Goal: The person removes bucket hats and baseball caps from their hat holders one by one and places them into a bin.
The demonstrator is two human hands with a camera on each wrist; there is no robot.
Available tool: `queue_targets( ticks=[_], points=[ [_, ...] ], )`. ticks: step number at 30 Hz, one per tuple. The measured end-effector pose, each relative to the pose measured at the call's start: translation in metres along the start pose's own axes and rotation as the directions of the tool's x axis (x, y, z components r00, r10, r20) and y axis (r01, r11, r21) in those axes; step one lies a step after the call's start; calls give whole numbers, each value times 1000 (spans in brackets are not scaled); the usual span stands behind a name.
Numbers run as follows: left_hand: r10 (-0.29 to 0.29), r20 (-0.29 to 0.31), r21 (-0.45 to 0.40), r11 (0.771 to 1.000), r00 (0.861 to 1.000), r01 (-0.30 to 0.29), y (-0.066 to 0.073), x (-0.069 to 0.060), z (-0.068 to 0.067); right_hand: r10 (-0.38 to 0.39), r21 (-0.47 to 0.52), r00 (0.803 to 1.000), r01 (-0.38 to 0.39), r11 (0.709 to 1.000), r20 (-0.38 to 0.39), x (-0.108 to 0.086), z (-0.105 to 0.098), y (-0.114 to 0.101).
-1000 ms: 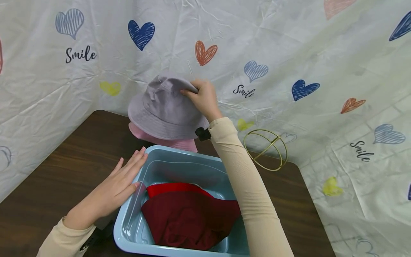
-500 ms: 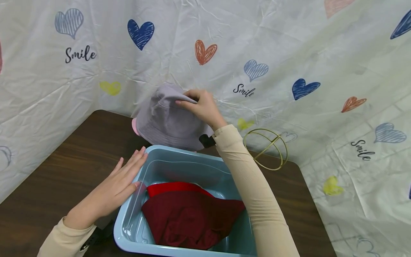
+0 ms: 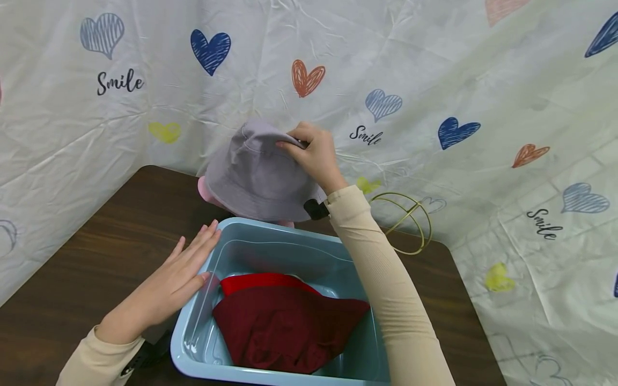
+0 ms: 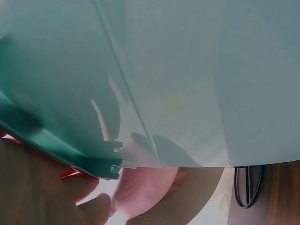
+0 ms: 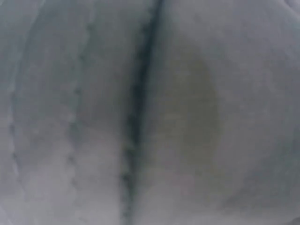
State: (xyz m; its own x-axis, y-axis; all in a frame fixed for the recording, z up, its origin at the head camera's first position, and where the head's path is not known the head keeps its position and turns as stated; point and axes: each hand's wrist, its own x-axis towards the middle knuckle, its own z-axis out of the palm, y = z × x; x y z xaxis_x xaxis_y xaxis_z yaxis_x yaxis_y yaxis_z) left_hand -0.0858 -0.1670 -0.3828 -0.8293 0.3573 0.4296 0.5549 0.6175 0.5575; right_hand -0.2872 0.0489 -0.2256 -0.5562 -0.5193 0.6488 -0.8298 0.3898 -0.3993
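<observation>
My right hand point(image 3: 314, 154) pinches the edge of a grey bucket hat point(image 3: 263, 179) between thumb and fingers, behind the basin. Grey stitched cloth point(image 5: 253, 117) fills the right wrist view. Behind and below that hat, parts of a pink hat point(image 3: 206, 190) show; most of it is hidden. My left hand point(image 3: 169, 289) rests with straight fingers on the left rim of a light blue basin point(image 3: 285, 257). Inside the basin lies a dark red hat point(image 3: 289, 335), with a bright red piece of cloth point(image 3: 270, 280) partly covered by it.
A gold wire stand point(image 3: 407, 214) is on the dark wooden table point(image 3: 87, 268) at the back right. Behind the table hangs a white sheet point(image 3: 260, 48) printed with hearts. My right forearm crosses over the basin's right side.
The right hand lowered the grey hat toward the basin's far rim, then shifted it slightly up and right. Less of the pink hat shows now. My left hand stays put.
</observation>
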Motion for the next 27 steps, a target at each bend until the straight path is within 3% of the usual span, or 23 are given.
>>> queue_targets(
  ticks=[4, 12, 19, 27],
  points=[
    [-11, -3, -5, 1000, 1000, 11, 0, -1, 0, -124, 33, 992, 123, 992, 30, -10, -1, 3],
    [9, -11, 3, 1000, 1000, -9, 0, -1, 0, -223, 104, 972, 214, 971, 78, -28, -11, -1],
    [14, -18, 6, 1000, 1000, -13, 0, -1, -1, -215, 121, 965, 198, 973, 152, -43, -14, -3],
    [-3, -9, 18, 1000, 1000, 3, 0, 0, 0, -185, 238, 976, 154, 959, 116, -54, -16, -5]
  ],
)
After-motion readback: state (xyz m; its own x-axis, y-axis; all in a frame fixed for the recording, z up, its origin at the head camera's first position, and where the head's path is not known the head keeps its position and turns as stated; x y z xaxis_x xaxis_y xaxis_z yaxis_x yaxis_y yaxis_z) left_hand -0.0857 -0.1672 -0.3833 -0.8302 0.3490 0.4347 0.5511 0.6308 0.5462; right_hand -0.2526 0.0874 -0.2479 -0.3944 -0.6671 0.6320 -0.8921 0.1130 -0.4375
